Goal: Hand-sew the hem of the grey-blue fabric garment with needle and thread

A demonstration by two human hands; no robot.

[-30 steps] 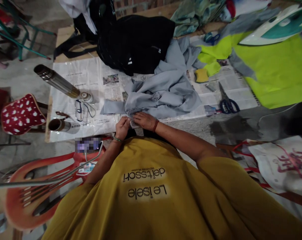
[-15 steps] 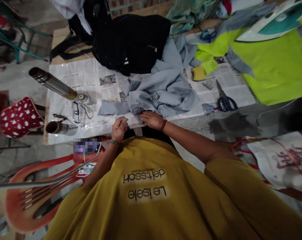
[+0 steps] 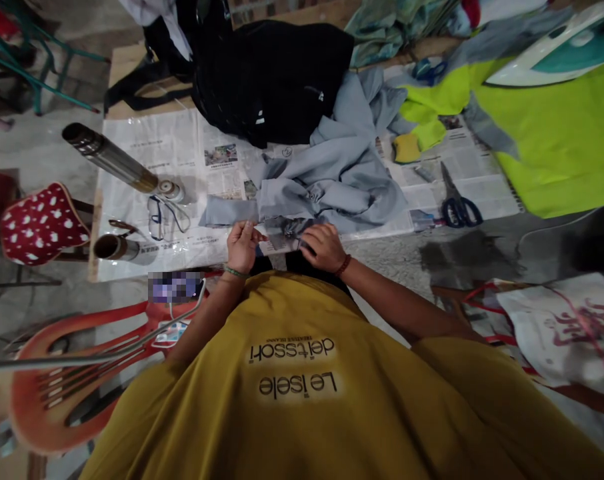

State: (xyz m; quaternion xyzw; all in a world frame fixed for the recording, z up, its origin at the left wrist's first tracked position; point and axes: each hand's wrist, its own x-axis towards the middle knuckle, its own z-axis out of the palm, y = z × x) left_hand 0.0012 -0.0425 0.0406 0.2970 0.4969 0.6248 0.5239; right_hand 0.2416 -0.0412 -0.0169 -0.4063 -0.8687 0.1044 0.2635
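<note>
Sliding the right hand (image 3: pixel 325 247) a bit further right since half a second ago, and curling its fingers instead of laying them flat. Also bringing the left hand (image 3: pixel 242 245) up closer to the grey cloth (image 3: pixel 332 177).

Going by the head cam, lying bunched on the tabletop (image 3: pixel 125 67) just beyond both hands. Bunching the left grip, fingertips close together, but not showing what, if anything, between them. Curling the right grip by a dark gathered bit (image 3: pixel 287 230), honestly not telling pinching from resting.

Probably risking dragging the bundle off the front edge by tugging too hard. Maybe also risking knocking down the scissors (image 3: pixel 457 203) from swinging the right forearm wide.

Cutting off the iron (image 3: pixel 557 57) at the border, and blurring any thread or seam between the hands.
</note>
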